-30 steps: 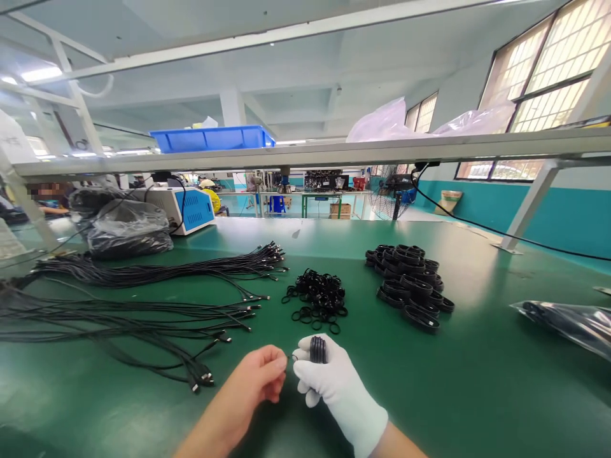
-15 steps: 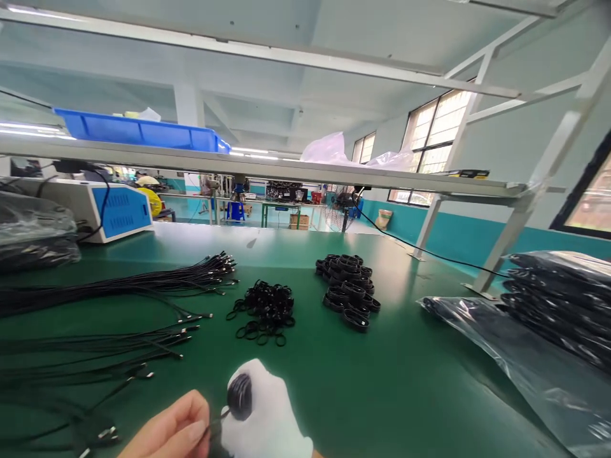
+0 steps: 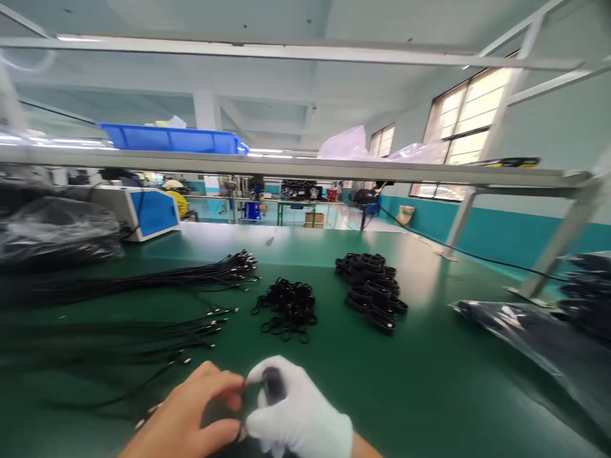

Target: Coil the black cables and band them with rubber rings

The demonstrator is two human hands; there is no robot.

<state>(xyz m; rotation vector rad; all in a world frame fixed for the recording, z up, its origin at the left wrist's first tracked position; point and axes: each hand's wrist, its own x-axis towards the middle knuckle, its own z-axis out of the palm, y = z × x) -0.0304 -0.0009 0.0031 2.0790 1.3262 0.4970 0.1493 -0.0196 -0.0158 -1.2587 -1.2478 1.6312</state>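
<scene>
My right hand (image 3: 300, 410), in a white glove, is closed around a small coil of black cable (image 3: 273, 385) at the bottom middle. My bare left hand (image 3: 198, 407) meets it from the left. Its thumb and forefinger are curved at the glove's fingertips, with dark bits of cable at their tips; blur hides the exact grip. Beyond the hands lies a pile of small black loops (image 3: 289, 305). Coiled black cables (image 3: 370, 286) are heaped to its right. Loose straight cables (image 3: 205, 272) with metal-tipped ends lie at the left.
A white and blue machine (image 3: 155, 213) stands at the back left, beside a clear plastic bag (image 3: 62, 232). Bagged black goods (image 3: 587, 292) lie at the right edge. Above the green table (image 3: 405, 394) runs a shelf (image 3: 286, 164) carrying a blue bin (image 3: 174, 138).
The view has turned left, so things sit further right. My left hand has opened from a tight pinch into a wider curve against the glove. My gloved hand has rotated around the coil.
</scene>
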